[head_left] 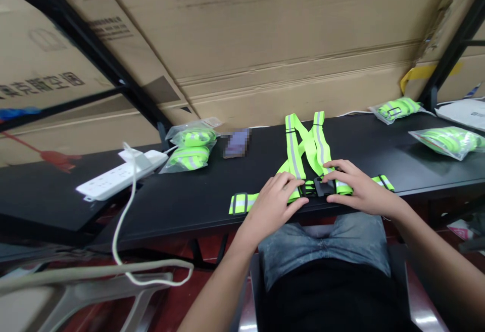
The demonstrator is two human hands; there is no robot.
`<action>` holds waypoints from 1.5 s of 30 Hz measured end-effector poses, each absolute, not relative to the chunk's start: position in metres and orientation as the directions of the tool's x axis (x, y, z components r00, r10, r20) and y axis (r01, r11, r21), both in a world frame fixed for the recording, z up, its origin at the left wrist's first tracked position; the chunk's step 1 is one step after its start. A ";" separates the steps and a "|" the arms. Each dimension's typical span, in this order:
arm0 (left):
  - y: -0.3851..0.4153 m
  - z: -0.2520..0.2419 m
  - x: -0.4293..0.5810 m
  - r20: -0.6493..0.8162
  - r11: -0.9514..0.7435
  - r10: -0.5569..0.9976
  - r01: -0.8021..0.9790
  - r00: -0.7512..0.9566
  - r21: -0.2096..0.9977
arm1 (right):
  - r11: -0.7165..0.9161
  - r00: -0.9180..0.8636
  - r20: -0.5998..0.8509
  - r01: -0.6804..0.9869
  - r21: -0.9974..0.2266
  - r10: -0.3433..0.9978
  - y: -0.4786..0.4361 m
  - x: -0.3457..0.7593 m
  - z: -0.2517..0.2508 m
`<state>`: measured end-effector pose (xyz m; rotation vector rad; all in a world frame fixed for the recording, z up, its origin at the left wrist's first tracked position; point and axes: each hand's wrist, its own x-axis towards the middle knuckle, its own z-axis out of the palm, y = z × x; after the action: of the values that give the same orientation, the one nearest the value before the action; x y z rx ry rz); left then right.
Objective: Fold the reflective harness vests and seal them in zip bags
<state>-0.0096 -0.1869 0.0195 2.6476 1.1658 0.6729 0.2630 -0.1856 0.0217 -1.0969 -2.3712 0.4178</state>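
Observation:
A neon-yellow reflective vest (291, 147) made of straps with silver stripes lies flat on the black table. Its two shoulder straps cross, and a waist belt (239, 203) runs along the table's front edge. At the belt's middle is a black plastic buckle (323, 186). My left hand (278, 195) grips the belt just left of the buckle, thumb below and fingers above. From the other side, my right hand (352, 185) holds the buckle's right part between thumb and fingers. The strap under each palm is hidden.
Bagged neon straps (191, 155) are stacked at left, beside a blurred phone-like object (237, 143). More bags (449, 140) lie at right. A white power strip (121, 173) with a hanging cable (117, 241) stands left. Cardboard (295, 34) and black frame bars (98, 44) rise behind the table (170, 195).

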 end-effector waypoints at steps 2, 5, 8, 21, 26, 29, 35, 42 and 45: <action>-0.187 0.019 -0.009 0.346 -0.671 0.740 0.661 0.576 0.336 | 0.630 -0.557 0.304 0.620 -0.468 0.773 -0.186 0.264 0.021; -0.186 0.018 -0.010 0.351 -0.656 0.754 0.651 0.555 0.382 | 0.625 -0.554 0.301 0.614 -0.481 0.776 -0.185 0.265 0.020; -0.185 0.016 -0.011 0.357 -0.660 0.751 0.640 0.555 0.394 | 0.619 -0.549 0.296 0.619 -0.484 0.781 -0.184 0.266 0.019; -0.187 0.018 -0.008 0.373 -0.680 0.733 0.626 0.569 0.382 | 0.630 -0.567 0.292 0.610 -0.480 0.771 -0.183 0.263 0.019; -0.190 0.017 -0.002 0.359 -0.690 0.723 0.645 0.590 0.330 | 0.651 -0.581 0.303 0.614 -0.446 0.756 -0.182 0.264 0.017; -0.191 0.012 0.003 0.376 -0.697 0.715 0.636 0.589 0.330 | 0.652 -0.576 0.313 0.610 -0.451 0.755 -0.182 0.263 0.017; -0.191 0.010 0.002 0.386 -0.672 0.740 0.576 0.551 0.466 | 0.598 -0.561 0.270 0.559 -0.574 0.783 -0.184 0.262 0.016; -0.188 0.019 -0.013 0.320 -0.553 0.825 0.554 0.465 0.622 | 0.538 -0.403 0.356 0.642 -0.546 0.843 -0.183 0.260 0.014; -0.187 0.016 -0.013 0.350 -0.560 0.824 0.541 0.447 0.627 | 0.493 -0.348 0.360 0.717 -0.492 0.866 -0.182 0.260 0.013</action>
<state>-0.0131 -0.1873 0.0164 2.2753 1.1491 0.8939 0.2595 -0.1822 0.0132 -1.2964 -2.1572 0.3323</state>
